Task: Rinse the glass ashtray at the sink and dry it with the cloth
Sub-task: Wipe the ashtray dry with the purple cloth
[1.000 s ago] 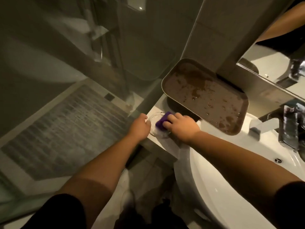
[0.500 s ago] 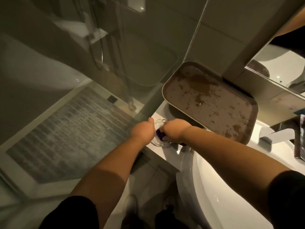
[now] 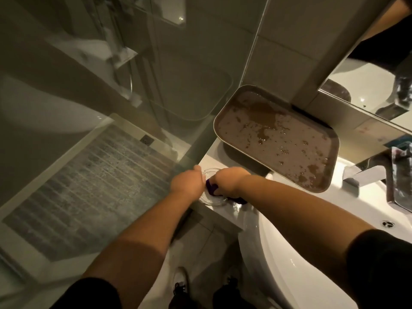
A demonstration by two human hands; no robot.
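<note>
The clear glass ashtray (image 3: 213, 199) sits on the white counter ledge left of the sink basin. My left hand (image 3: 186, 183) grips its left rim. My right hand (image 3: 230, 181) is curled round a purple cloth (image 3: 211, 188) and presses it into the ashtray's bowl. A bit of the cloth also pokes out under my right wrist. Most of the ashtray is hidden beneath both hands.
A wet brown tray (image 3: 276, 137) leans against the wall behind the ashtray. The white sink basin (image 3: 289, 253) lies to the right, with a chrome tap (image 3: 365, 172) and drain (image 3: 388, 223). A glass shower screen (image 3: 111, 130) stands on the left. The mirror (image 3: 367, 85) hangs above.
My right hand has turned over the cloth and pushed it deeper into the ashtray, covering most of it. The left hand stays on the rim. The camera shifted slightly.
</note>
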